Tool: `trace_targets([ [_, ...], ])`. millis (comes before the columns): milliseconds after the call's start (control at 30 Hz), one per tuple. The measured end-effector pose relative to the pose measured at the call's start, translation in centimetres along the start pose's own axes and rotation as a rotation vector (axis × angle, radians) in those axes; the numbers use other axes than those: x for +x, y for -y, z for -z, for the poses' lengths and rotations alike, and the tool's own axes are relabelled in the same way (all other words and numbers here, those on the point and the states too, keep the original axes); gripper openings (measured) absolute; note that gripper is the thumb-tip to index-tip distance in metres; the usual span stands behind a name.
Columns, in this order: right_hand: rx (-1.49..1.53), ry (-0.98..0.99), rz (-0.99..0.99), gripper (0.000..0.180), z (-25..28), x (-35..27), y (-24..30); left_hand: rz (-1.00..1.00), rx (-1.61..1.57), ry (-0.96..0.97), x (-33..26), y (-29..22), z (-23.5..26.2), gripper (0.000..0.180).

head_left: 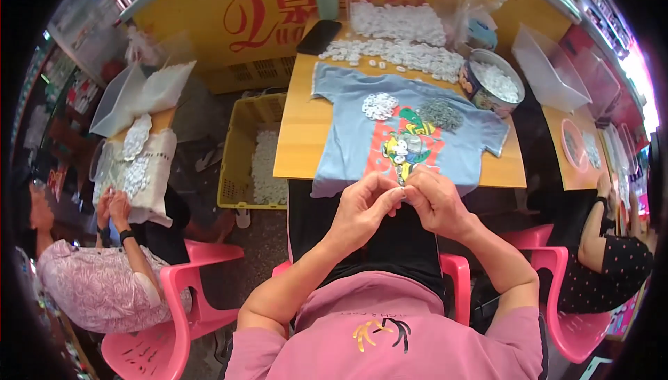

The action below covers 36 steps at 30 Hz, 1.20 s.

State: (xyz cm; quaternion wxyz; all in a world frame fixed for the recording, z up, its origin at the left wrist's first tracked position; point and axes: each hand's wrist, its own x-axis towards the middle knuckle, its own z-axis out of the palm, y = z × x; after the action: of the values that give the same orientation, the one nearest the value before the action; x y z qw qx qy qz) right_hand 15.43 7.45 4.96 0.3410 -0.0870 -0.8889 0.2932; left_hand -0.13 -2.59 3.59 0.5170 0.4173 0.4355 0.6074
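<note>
Hands pinching small white piece.

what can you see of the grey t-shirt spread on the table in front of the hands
The grey-blue t-shirt lies flat, front up, on the wooden table, short sleeves spread, its lower hem hanging over the near edge. It looks like soft cotton with a bright cartoon print in red, green and yellow on the chest. A pile of small white pieces and a pile of grey pieces rest on it.
</note>
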Motion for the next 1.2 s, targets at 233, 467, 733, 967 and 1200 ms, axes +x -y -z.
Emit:
trace_targets([
  [233,-0.092,-0.064,0.038,0.013,-2.1,-0.6,-1.1,-0.171,0.25,-0.131,-0.3,0.9,0.4,0.009],
  [467,-0.061,0.027,-0.042,0.009,-2.0,0.9,-0.7,-0.057,0.031,-0.092,-0.4,-1.5,3.9,0.009],
  [733,0.402,-0.317,-0.617,0.05,5.7,9.3,-6.1,-0.055,0.175,-0.395,-1.3,-3.9,9.2,0.012],
  [967,-0.093,-0.384,-0.203,0.025,5.1,6.4,-8.5,-0.185,-0.031,-0.501,-1.6,-2.1,15.3,0.011],
  [1200,-0.409,-0.245,-0.073,0.013,1.7,-0.9,-10.1,-0.127,-0.008,-0.59,-0.6,-0.1,20.6,0.011],
])
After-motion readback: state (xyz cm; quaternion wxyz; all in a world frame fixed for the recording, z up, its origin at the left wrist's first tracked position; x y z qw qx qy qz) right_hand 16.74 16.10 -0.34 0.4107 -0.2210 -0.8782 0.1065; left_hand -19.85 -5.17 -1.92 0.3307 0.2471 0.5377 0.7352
